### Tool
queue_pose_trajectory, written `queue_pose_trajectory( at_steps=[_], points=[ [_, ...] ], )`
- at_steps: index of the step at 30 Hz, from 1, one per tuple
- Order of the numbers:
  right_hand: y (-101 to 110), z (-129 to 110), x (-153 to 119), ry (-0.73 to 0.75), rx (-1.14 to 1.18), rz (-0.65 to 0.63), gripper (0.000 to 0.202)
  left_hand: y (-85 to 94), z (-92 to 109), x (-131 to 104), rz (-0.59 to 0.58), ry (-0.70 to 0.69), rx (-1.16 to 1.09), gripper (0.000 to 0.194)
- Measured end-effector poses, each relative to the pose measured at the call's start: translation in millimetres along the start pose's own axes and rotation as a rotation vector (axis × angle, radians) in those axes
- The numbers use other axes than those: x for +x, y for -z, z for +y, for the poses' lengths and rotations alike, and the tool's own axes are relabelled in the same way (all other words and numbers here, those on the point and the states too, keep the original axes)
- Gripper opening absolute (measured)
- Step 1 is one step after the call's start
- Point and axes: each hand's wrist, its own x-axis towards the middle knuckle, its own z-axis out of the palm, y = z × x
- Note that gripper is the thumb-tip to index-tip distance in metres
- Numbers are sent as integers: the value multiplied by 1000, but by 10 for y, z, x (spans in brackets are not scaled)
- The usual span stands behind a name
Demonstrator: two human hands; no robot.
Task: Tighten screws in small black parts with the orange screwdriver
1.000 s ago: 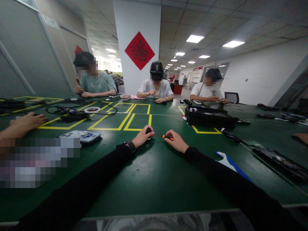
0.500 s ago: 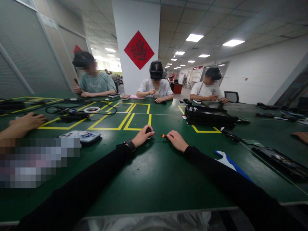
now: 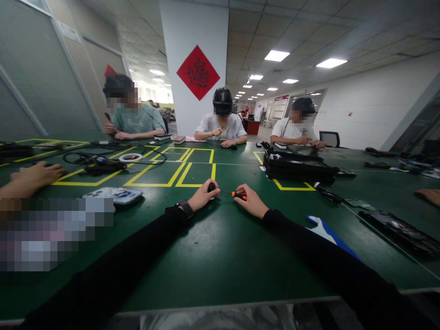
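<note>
Green tabletop [image 3: 220, 261], marked with yellow tape outlines [image 3: 147, 185], in a lit office; beyond it, a white pillar [image 3: 172, 27] bearing a red diamond sign [image 3: 198, 72]. Viewed remotely through my head camera, left to right:

Far left: co-worker's hand [image 3: 43, 174], resting on a dark item I cannot identify.

Next: pale patterned case [image 3: 118, 196], lying flat; behind it, black cables [image 3: 105, 166] and a white ring [image 3: 124, 159].

Centre: my left hand [image 3: 203, 195], dark band [image 3: 186, 207] at the wrist, fingers closed around a small black piece [image 3: 211, 187]; whether the piece rests on the surface I cannot tell.

Beside it: screwdriver [image 3: 239, 195], orange and black, nearly level, shaft running left to the piece. Tip lost at the left fingertips; seating unconfirmed.

Next: my right hand [image 3: 253, 201], gripping the handle between thumb and fingers.

Right: black tray [image 3: 299, 167]; blue-and-white item [image 3: 335, 236] beside my right sleeve [image 3: 318, 252]; black housing [image 3: 400, 227] at far right.

Progress: I judge the work unfinished. Piece held and driver lined up count as done; how much turning is left I cannot tell, any screw being too small to make out.
</note>
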Motion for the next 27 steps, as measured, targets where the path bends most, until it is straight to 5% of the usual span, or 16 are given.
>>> queue_pose_trajectory(
  at_steps=[12,27],
  points=[
    [-5,57,23,44,-135,6,9,3,24,-10,11,13,-40,24],
    [-22,71,32,59,-190,-7,21,-1,-21,5,20,35,-62,24]
  ],
)
